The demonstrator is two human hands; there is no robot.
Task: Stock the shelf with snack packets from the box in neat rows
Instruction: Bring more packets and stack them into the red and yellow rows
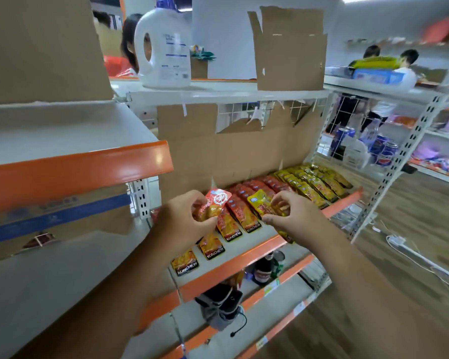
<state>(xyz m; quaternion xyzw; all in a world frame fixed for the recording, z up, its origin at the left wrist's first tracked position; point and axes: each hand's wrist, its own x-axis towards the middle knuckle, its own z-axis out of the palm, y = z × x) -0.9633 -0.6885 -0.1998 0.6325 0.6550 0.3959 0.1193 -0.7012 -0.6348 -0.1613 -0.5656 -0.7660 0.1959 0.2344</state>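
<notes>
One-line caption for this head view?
Left hand holds a red packet, right hand a yellow packet, above rows of snack packets on the shelf.

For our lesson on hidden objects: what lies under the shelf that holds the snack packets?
Below it, a dark bottle and a black-and-grey thing show on the next shelf. The orange edge of the packet shelf covers whatever else stands there.

Two hands are seen. One red packet (216,201) is held in the left hand (182,220), one yellow packet (262,204) in the right hand (294,216). One white jug (163,47) is counted. The rowed packets (310,189) cannot be counted.
</notes>
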